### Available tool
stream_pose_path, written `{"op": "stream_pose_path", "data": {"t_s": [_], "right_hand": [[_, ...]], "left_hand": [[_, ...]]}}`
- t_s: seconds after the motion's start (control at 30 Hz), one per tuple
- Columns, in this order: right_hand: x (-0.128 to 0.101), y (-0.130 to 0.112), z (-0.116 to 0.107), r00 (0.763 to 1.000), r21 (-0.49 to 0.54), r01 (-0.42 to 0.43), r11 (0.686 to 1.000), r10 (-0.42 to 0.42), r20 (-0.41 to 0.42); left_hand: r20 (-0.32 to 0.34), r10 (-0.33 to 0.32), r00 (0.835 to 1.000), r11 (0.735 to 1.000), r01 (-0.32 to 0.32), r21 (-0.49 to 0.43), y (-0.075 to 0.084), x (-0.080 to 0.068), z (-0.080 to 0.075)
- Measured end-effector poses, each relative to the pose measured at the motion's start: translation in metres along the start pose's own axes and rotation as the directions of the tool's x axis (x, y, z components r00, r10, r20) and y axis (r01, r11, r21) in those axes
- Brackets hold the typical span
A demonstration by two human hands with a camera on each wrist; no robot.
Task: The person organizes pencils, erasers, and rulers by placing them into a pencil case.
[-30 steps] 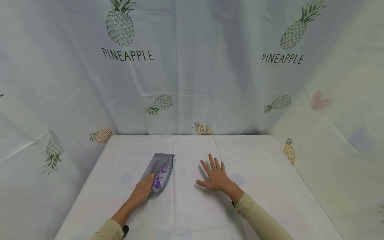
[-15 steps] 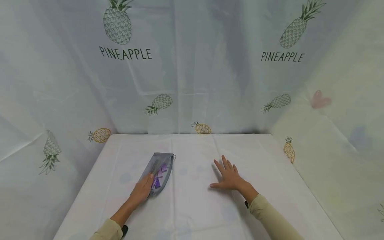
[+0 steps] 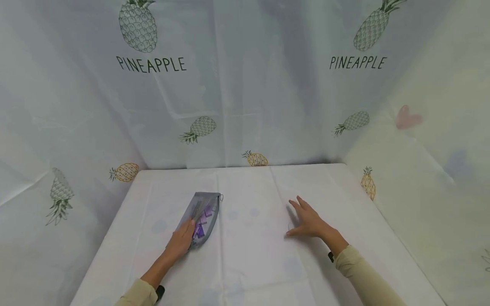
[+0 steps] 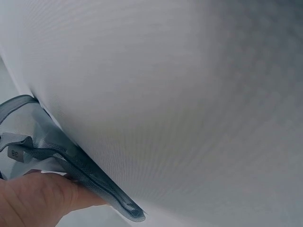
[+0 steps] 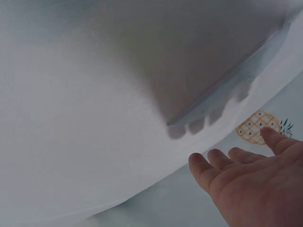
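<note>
On the left part of the table lies a grey mesh zip pouch [image 3: 206,216] with a ring at its zip's far end. Several purple pieces [image 3: 200,229] and a slim grey item show through its mesh. My left hand [image 3: 180,242] holds the pouch's near left side; the left wrist view shows the thumb [image 4: 52,191] against its edge and a small tag [image 4: 15,153] inside. Farther right, my right hand [image 3: 309,222] reaches over the table, thumb apart from the fingers. In the right wrist view, a thin pale bluish piece [image 5: 232,80] with one straight edge lies beyond its fingertips.
A white cloth with faint coloured spots covers the table [image 3: 249,263]. Pineapple-printed curtains [image 3: 260,85] stand along the back and both sides, close to the table's edges. The right hand's shadow falls on the cloth.
My right hand has moved to the right across the table, and its spread fingers have drawn closer together. The left hand has stayed on the pouch. The head view has tilted slightly.
</note>
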State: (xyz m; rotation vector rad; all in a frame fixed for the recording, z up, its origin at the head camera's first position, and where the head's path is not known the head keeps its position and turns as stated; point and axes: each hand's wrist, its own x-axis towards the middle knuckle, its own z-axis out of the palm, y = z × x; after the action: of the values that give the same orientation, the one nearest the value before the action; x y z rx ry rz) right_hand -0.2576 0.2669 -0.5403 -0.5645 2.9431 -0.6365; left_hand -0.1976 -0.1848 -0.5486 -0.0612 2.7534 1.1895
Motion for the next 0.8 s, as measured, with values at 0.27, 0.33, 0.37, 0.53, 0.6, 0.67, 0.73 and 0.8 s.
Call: {"op": "stream_pose_path", "data": {"t_s": [0.27, 0.33, 0.37, 0.53, 0.6, 0.67, 0.73, 0.8], "right_hand": [[-0.0045, 0.0074, -0.0105, 0.999, 0.038, 0.003, 0.999, -0.005, 0.037], [-0.0049, 0.0072, -0.0110, 0.999, 0.041, 0.010, 0.999, -0.011, 0.047], [-0.0051, 0.0070, -0.0110, 0.999, 0.037, 0.012, 0.999, -0.014, 0.051], [-0.0038, 0.0072, -0.0087, 0.998, 0.012, 0.024, 1.000, -0.024, 0.054], [-0.0026, 0.0079, -0.0078, 0.998, 0.012, 0.020, 1.000, -0.021, 0.054], [-0.0016, 0.0088, -0.0071, 0.998, 0.006, 0.017, 1.000, -0.018, 0.053], [-0.0007, 0.0101, -0.0063, 0.998, 0.012, 0.002, 1.000, -0.002, 0.056], [0.0000, 0.0118, -0.0054, 0.998, 0.012, -0.009, 1.000, 0.009, 0.056]], "left_hand": [[-0.004, -0.014, 1.000, 1.000, 0.014, -0.014, -0.0026, 0.0007, -0.0006], [-0.009, -0.008, 1.000, 1.000, 0.008, -0.016, -0.0023, 0.0005, -0.0005], [-0.010, -0.003, 1.000, 1.000, 0.002, -0.019, -0.0019, 0.0005, -0.0006], [-0.012, 0.008, 1.000, 1.000, -0.008, -0.011, -0.0015, 0.0016, 0.0003], [-0.012, 0.006, 1.000, 1.000, -0.006, -0.008, -0.0021, 0.0024, 0.0010], [-0.005, 0.002, 1.000, 1.000, -0.002, -0.019, -0.0031, 0.0037, 0.0014], [0.007, 0.003, 1.000, 1.000, -0.003, -0.031, -0.0045, 0.0054, 0.0016], [0.022, 0.001, 1.000, 0.999, 0.000, -0.048, -0.0053, 0.0071, 0.0009]]}}
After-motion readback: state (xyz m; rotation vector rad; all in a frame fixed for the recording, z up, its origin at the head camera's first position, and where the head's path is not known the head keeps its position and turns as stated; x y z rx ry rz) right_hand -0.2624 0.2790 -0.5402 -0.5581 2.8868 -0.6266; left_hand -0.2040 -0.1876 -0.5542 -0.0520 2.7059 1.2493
